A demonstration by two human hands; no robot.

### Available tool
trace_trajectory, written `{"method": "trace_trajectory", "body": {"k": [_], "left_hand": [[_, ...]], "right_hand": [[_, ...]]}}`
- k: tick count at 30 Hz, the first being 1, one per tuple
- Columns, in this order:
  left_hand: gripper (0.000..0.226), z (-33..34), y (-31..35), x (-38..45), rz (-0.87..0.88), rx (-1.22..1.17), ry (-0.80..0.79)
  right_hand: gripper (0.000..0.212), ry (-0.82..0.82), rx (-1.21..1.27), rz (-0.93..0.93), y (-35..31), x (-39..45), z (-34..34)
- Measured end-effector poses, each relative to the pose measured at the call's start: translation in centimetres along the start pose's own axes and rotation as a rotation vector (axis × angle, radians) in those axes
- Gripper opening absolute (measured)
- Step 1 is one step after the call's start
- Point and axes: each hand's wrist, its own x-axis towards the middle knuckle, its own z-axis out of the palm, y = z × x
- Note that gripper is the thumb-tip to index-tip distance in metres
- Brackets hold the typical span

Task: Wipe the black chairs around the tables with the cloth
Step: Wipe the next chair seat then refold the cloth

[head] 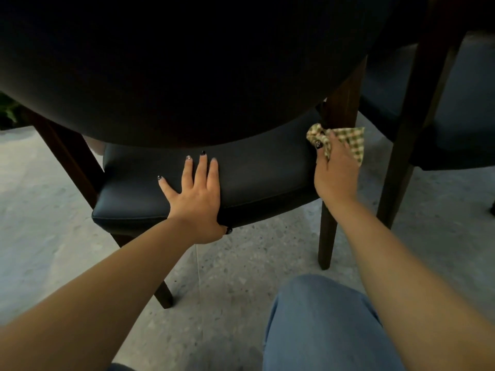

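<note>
The right hand (pixel 334 170) pinches the checked cloth (pixel 345 141) at the back right corner of the black chair's seat (pixel 257 172), against the wooden rear post (pixel 345 103). The left hand (pixel 197 194) lies flat on the seat's front edge, fingers straight, thumb hooked under the rim. The unwiped seat surface stretches leftward from the cloth, its long axis running corner to corner; the right hand is nearer, so the next stroke likely sweeps left.
</note>
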Motion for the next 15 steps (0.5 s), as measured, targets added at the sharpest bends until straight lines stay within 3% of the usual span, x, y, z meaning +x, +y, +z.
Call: {"method": "trace_trajectory", "body": {"k": [4, 9, 12, 15], "left_hand": [[0.141, -0.2, 0.2, -0.3, -0.004, 0.021, -0.002], [0.141, -0.9, 0.5, -0.5, -0.022, 0.024, -0.045], [0.144, -1.5, 0.0, -0.4, 0.023, 0.021, -0.11], [0.146, -3.0, -2.9, 0.2, 0.145, 0.049, -0.157]], "right_hand": [[0.043, -0.012, -0.012, -0.037, -2.9, -2.2, 0.4], [0.034, -0.11, 0.059, -0.254, -7.8, -6.7, 1.3], [0.023, -0.11, 0.214, 0.01, -8.7, -4.8, -0.2], [0.017, 0.1, 0.387, 0.138, -8.3, -1.0, -3.1]]}}
